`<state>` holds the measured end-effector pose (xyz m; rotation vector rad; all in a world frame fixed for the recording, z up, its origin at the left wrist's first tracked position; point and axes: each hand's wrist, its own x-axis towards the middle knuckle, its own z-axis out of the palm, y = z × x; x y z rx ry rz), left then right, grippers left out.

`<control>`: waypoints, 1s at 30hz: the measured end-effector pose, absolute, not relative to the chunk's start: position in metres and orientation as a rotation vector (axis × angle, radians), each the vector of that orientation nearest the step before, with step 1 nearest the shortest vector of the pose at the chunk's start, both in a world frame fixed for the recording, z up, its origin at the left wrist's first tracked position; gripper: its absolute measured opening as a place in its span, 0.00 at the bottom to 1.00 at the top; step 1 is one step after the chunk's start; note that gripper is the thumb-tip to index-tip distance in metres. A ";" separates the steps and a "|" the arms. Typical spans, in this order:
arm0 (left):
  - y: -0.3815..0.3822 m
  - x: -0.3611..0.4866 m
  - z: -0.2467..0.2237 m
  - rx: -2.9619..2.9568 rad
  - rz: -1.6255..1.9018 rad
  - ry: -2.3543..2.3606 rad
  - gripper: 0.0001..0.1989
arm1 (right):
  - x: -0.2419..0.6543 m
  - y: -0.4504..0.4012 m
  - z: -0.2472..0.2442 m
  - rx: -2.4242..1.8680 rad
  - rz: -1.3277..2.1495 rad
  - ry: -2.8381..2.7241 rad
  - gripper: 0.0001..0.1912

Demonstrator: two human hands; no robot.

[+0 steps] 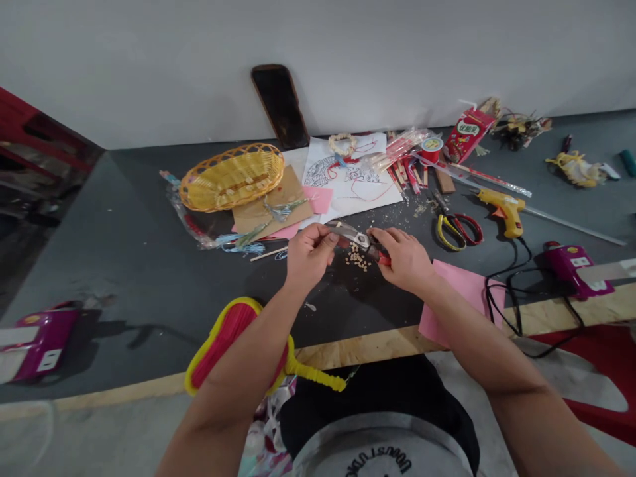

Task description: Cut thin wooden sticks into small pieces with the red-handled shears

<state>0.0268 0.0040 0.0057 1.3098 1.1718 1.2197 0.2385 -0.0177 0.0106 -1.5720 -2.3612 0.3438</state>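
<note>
My right hand (403, 255) is closed around the red handles of a pair of pruning shears (362, 240), whose metal blades point left. Close to the blades, my left hand (309, 255) has its thumb and fingers pinched together. What it pinches is too small and covered to make out. Just below the shears lies a scatter of small, pale cut bits (358, 258) on the dark table. A thin pale stick (268, 254) rests left of my left hand. Scissors (454, 228) with yellow and red handles lie right of the shears.
Behind my hands are a yellow woven basket (232, 177), a printed paper sheet (382, 191) and packaged sticks (400, 147). A yellow glue gun (504, 209) with a black cord lies right. A yellow-and-red fuzzy piece (233, 324) lies by the front edge (368, 346). A phone (281, 105) leans on the wall.
</note>
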 end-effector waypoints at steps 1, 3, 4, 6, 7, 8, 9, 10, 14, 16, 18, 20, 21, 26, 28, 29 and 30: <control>0.004 0.027 0.006 1.307 1.219 1.171 0.17 | 0.238 -0.018 0.011 -1.569 0.352 -2.359 0.30; 0.003 0.027 0.009 1.304 1.221 1.171 0.17 | 0.237 -0.018 0.011 -1.564 0.370 -2.360 0.29; 0.003 0.028 0.010 1.301 1.222 1.173 0.17 | 0.237 -0.019 0.011 -1.563 0.376 -2.361 0.29; 0.002 0.028 0.012 1.291 1.227 1.176 0.17 | 0.236 -0.020 0.013 -1.567 0.376 -2.360 0.28; 0.002 0.029 0.013 1.287 1.229 1.175 0.17 | 0.236 -0.021 0.014 -1.574 0.372 -2.359 0.28; 0.001 0.029 0.013 1.286 1.231 1.175 0.17 | 0.236 -0.022 0.015 -1.585 0.368 -2.358 0.28; 0.001 0.029 0.012 1.287 1.229 1.177 0.17 | 0.236 -0.023 0.015 -1.600 0.364 -2.358 0.27; 0.001 0.029 0.011 1.293 1.226 1.181 0.17 | 0.236 -0.023 0.016 -1.616 0.357 -2.357 0.27; 0.002 0.027 0.005 1.344 1.227 1.231 0.16 | 0.235 -0.022 0.014 -1.629 0.295 -2.360 0.27; 0.002 0.026 0.005 1.374 1.223 1.232 0.17 | 0.235 -0.021 0.012 -1.607 0.274 -2.372 0.29; 0.002 0.026 0.007 1.371 1.205 1.191 0.19 | 0.236 -0.019 0.012 -1.599 0.265 -2.383 0.29; 0.003 0.027 0.009 1.331 1.183 1.141 0.21 | 0.238 -0.018 0.011 -1.597 0.263 -2.388 0.30; 0.003 0.028 0.010 1.307 1.174 1.122 0.21 | 0.238 -0.018 0.011 -1.592 0.267 -2.389 0.30; 0.003 0.028 0.013 1.259 1.126 1.091 0.24 | 0.240 -0.017 0.011 -1.561 0.310 -2.385 0.31; 0.003 0.027 0.014 1.261 1.119 1.088 0.25 | 0.239 -0.017 0.012 -1.561 0.337 -2.373 0.30; 0.003 0.027 0.014 1.263 1.121 1.087 0.25 | 0.239 -0.018 0.012 -1.563 0.354 -2.368 0.30; 0.003 0.027 0.014 1.265 1.124 1.088 0.25 | 0.238 -0.018 0.013 -1.564 0.374 -2.364 0.29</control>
